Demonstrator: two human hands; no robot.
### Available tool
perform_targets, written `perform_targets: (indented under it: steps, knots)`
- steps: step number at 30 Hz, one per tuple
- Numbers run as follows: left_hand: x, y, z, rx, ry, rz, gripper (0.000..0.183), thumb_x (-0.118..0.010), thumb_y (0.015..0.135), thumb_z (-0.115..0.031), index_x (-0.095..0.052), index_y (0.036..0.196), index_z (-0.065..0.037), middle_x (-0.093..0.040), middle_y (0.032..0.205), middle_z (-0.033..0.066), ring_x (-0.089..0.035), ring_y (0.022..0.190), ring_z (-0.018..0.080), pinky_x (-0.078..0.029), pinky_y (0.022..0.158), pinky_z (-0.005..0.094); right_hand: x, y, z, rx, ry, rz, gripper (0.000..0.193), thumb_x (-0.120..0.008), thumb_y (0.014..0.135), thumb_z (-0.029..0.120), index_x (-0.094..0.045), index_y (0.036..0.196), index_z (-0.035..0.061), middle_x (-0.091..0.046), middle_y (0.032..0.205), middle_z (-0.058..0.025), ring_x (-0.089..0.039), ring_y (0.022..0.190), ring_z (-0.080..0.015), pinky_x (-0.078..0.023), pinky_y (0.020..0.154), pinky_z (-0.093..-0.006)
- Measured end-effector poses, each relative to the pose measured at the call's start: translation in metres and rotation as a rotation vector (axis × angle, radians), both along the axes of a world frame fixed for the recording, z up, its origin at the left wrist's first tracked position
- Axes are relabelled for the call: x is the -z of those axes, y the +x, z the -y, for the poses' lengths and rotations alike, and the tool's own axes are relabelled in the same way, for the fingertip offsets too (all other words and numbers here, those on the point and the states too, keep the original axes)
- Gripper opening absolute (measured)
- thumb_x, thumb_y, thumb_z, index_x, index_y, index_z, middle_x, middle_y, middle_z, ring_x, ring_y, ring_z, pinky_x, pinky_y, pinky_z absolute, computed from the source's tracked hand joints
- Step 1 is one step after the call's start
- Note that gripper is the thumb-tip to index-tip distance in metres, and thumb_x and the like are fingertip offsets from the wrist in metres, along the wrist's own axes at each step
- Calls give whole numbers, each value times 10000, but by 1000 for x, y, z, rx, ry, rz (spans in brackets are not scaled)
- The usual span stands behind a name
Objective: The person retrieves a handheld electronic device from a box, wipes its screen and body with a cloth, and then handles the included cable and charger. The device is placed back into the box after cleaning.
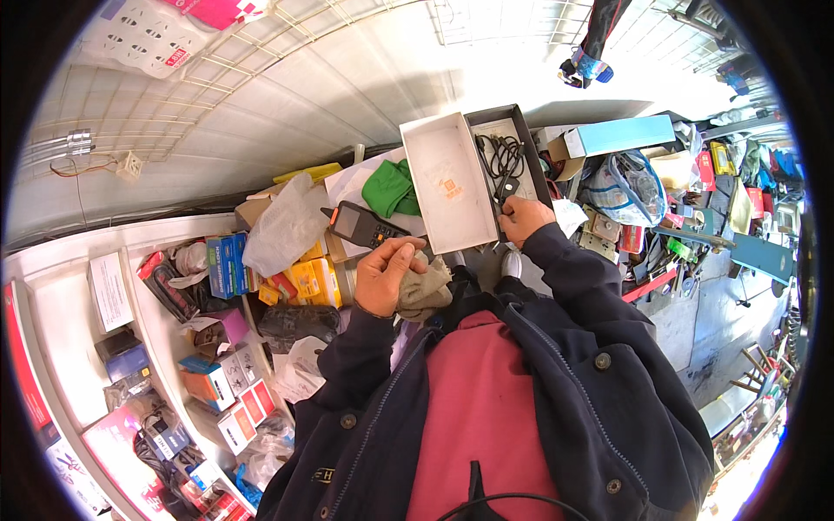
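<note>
My right hand [526,219] is at the near end of a dark open box [537,161]. Its fingers are closed around the lower end of a small black piece [506,186], perhaps a plug; the exact kind is unclear. A coiled black cable [501,156] lies in the same box. Just to the left is a shallow white box part [445,187], tilted, with an orange mark inside. My left hand [387,276] is raised with curled fingers, thumb against the index finger, nothing visible in it. Near it are a black handheld device with keys [360,227] and a greyish cloth [424,291].
A green cloth [393,188] and a clear plastic bag [289,227] lie left of the boxes. To the right stand a light-blue box [619,135] and a filled transparent bag [625,189]. White shelving [165,347] with small packages runs along the left. Wire racks [287,35] hang on the wall.
</note>
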State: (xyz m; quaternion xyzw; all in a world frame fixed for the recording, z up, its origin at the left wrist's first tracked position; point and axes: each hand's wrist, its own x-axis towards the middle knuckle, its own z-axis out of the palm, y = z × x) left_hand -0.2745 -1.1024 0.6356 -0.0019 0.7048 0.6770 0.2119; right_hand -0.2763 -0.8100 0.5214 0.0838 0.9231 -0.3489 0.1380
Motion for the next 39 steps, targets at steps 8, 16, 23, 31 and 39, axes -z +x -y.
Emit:
perform_targets:
  steps: [8,16,23,31,39]
  knots:
    - [3,4,2,-22,40,16,255,-589,1056,-188,-712,1149,15,-695,894,36,-633,804,94,-485,774,238,27,-13,-4,171,-201,-11,323,-730,853,204,-674,1093,-5,-746,838,-154,-725,781,-287,-553,724,-400]
    - [-1,0,-5,58,3,-3,293,-583,1060,-231,-703,1160,18,-719,1033,59,-658,831,110,-492,824,260,-28,-27,-42,366,-1259,283,218,-669,994,147,-665,1154,-1,-732,936,-94,-689,798,-161,-561,748,-298]
    - [-23,-2,-26,104,107,1,274,-596,1056,-228,-710,1154,2,-689,867,41,-636,825,95,-484,785,242,-82,-14,-27,233,-1741,232,171,-646,1024,190,-647,1100,37,-732,1024,-82,-712,904,-164,-602,800,-339]
    - [-53,7,-58,123,66,-63,223,-660,996,-128,-688,1194,-29,-698,867,30,-621,831,73,-481,771,233,-117,-1,-1,375,-1816,224,195,-600,1049,234,-625,1072,41,-716,1050,-72,-745,899,-215,-639,812,-402]
    - [-62,16,-81,187,-76,-117,371,-708,977,-193,-629,1295,-20,-689,800,11,-600,785,48,-464,737,218,-132,14,19,351,-1702,107,184,-666,1009,206,-635,1073,36,-731,1050,-126,-712,974,-233,-574,852,-371]
